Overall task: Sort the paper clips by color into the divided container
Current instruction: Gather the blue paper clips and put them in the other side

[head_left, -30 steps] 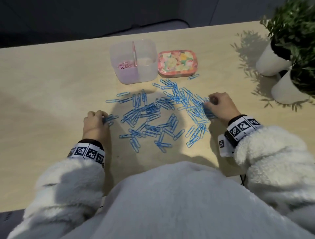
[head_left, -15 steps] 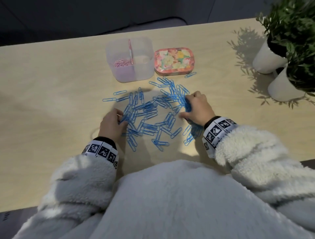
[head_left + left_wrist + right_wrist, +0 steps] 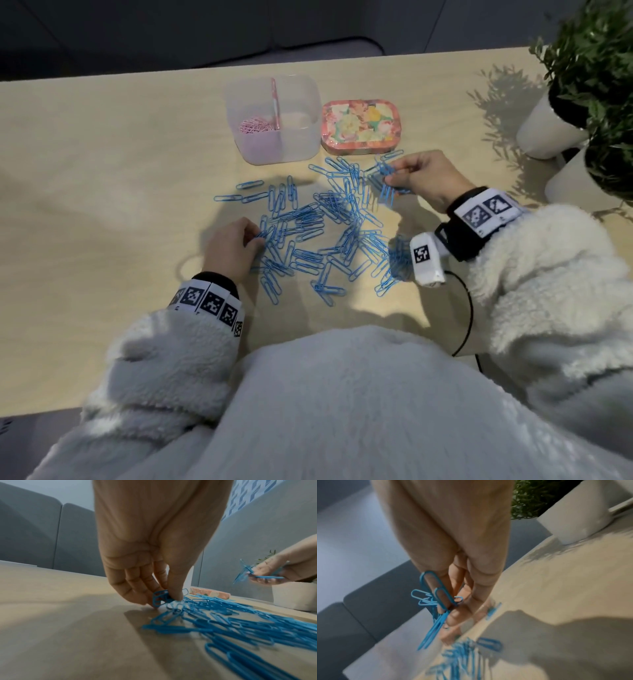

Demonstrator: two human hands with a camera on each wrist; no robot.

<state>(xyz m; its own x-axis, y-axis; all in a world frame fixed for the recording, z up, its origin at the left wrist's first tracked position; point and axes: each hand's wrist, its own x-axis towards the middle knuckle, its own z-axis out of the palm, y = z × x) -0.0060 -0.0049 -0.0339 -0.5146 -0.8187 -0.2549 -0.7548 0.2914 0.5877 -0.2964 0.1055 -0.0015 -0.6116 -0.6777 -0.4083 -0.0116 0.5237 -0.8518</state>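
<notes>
Right hand [image 3: 423, 178] lifted, clips [image 3: 385, 181] blurred

A long, pale wooden table [image 3: 102, 171] fills the room's middle (light makes soft shadows on it). Behind it stands a dark grey padded sofa [image 3: 34, 534].

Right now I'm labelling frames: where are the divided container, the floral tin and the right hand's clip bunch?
divided container [image 3: 301, 150], head view, front wall.
floral tin [image 3: 359, 120], head view, lid centre.
clip bunch [image 3: 385, 181], head view, blue clips beside the right hand's fingertips.
</notes>
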